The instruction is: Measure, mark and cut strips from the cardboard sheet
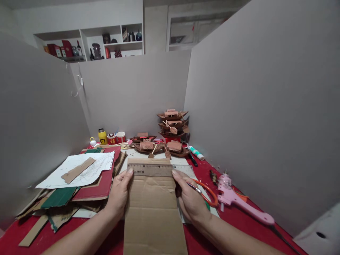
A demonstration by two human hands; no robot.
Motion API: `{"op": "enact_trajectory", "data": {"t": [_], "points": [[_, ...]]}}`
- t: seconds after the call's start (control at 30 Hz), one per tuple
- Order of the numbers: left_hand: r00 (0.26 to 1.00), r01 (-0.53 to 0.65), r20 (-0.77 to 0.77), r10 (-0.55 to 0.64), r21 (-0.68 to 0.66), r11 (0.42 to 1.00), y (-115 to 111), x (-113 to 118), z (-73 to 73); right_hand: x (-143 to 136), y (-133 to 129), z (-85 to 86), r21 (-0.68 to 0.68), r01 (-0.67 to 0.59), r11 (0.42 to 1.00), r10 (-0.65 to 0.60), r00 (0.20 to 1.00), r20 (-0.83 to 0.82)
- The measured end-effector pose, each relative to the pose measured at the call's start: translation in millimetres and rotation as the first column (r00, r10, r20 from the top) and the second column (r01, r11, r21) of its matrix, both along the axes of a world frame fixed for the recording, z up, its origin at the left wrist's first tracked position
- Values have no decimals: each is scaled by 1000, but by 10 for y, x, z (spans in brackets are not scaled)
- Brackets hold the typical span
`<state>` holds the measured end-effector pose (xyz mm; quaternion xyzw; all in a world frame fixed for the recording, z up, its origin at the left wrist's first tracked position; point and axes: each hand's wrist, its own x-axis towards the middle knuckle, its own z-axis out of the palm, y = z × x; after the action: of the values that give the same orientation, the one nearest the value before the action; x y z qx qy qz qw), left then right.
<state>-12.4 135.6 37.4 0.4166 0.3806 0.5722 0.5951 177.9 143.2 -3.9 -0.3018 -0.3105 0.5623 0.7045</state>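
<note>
A long piece of brown cardboard (152, 216) stretches from the bottom edge to mid-view, creased across its width. Across its far end lies a clear ruler (156, 170), its right end sticking out past the cardboard. My left hand (119, 193) is closed on the cardboard's left edge, thumb on the ruler. On the opposite edge my right hand (191, 202) grips both in the same way. A pen (195, 188) shows at the right hand's fingers; how it is held is partly hidden. Orange-handled scissors (214, 198) lie just beside that hand, partly covered.
Cardboard scraps, a red sheet (92, 191) and white paper (57, 177) pile up at left. Model boats (172, 124) are stacked at the back. A pink glue gun (247, 205) lies right. Cups (120, 136) and a yellow bottle (102, 137) stand back left. Grey partitions (132, 92) enclose the table.
</note>
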Motion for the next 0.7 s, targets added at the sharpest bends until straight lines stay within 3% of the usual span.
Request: {"op": "enact_trajectory", "data": {"t": [0.3,0.57,0.7], "points": [[998,-21,-53,22,19,1000,-43,-8,48,-53,-120,195,-27,-148,989,145,984,-106],[999,20,-42,-19,25,999,-35,-12,38,-37,-98,151,-86,-234,968,229,971,-66],[988,107,-118,-100,52,993,-2,-40,69,0,-59,170,-31,-208,978,207,977,-43]]}}
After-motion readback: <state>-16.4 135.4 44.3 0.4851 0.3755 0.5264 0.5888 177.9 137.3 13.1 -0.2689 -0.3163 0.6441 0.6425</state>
